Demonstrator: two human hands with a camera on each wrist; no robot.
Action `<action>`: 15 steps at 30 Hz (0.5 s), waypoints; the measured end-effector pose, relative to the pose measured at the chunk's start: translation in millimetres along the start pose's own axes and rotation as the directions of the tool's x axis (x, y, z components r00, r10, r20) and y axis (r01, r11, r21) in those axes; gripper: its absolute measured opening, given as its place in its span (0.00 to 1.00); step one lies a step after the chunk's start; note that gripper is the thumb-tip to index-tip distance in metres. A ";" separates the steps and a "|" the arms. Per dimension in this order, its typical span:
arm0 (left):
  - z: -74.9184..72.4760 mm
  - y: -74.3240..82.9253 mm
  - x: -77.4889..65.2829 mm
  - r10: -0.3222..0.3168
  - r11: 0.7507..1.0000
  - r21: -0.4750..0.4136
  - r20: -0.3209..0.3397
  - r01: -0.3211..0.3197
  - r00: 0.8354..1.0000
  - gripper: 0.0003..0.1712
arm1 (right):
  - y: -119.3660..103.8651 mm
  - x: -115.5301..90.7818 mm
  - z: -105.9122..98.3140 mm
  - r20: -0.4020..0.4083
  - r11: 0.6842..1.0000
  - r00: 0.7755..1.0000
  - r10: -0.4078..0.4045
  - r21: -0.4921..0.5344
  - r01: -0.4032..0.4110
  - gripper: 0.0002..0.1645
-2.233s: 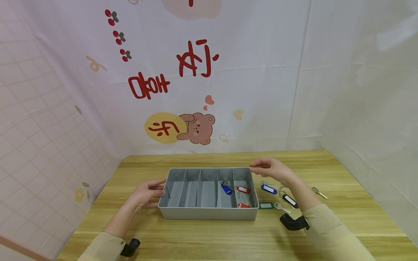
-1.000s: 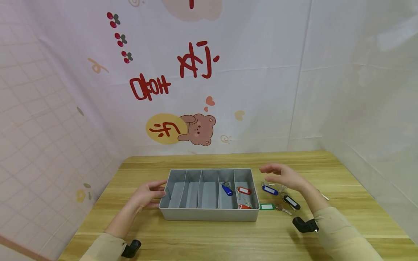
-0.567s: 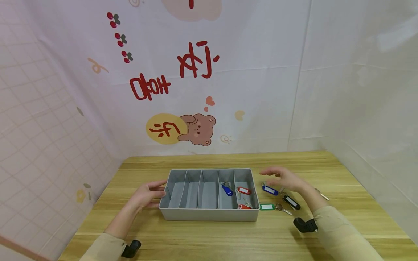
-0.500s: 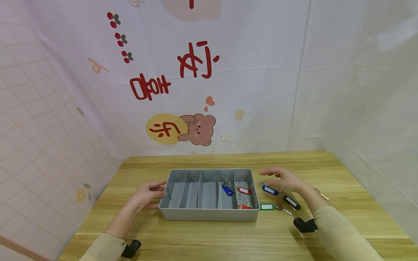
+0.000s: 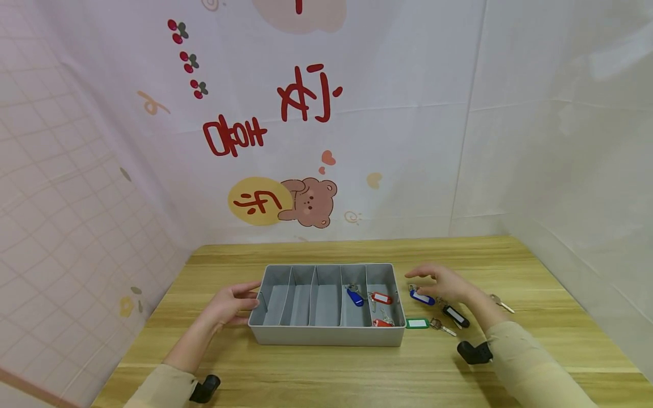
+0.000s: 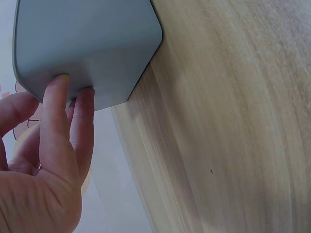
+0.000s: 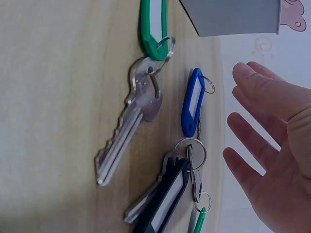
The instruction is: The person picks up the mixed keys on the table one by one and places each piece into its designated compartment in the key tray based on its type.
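A grey divided tray (image 5: 329, 335) sits mid-table. At its left end my left hand (image 5: 229, 304) touches the outer wall, fingertips resting on the end panel (image 6: 104, 53) in the left wrist view. My right hand (image 5: 442, 283) hovers with spread, relaxed fingers above a blue key tag (image 5: 422, 297) to the tray's right; nothing is between its fingers. In the right wrist view that blue tag (image 7: 193, 102) lies beside the fingertips. Nearby lie a green key tag (image 5: 417, 323) with a key (image 5: 442, 327) and a black key tag (image 5: 456, 316).
Inside the tray, a blue key tag (image 5: 355, 296) lies in the fourth compartment and two red tags, one a red key tag (image 5: 381, 298), in the rightmost. A loose-looking key (image 5: 502, 304) lies farther right on the wooden table (image 5: 326, 377). A printed curtain (image 5: 398, 141) closes off the back.
My right hand moved right from the tray's corner, then lowered toward the blue key tag on the table. My left hand has stayed at the tray's left end.
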State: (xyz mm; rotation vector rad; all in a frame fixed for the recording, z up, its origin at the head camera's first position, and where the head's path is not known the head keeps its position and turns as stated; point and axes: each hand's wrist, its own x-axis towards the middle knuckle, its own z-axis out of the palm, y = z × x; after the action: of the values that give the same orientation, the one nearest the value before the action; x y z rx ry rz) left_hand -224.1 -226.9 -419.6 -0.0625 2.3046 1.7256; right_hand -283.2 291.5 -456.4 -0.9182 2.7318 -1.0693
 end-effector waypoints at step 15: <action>2.3 -3.6 -0.3 0.013 1.000 0.005 0.000 -0.013 1.000 0.34 | 18.2 2.4 7.3 -0.021 0.993 0.996 -0.081 -0.084 0.079 0.18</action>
State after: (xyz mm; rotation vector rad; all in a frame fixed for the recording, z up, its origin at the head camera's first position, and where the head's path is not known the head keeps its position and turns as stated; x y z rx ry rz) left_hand -222.7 -225.8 -423.5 -0.0470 2.3145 1.7255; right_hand -292.4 296.4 -473.2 -1.0416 2.8007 -0.9929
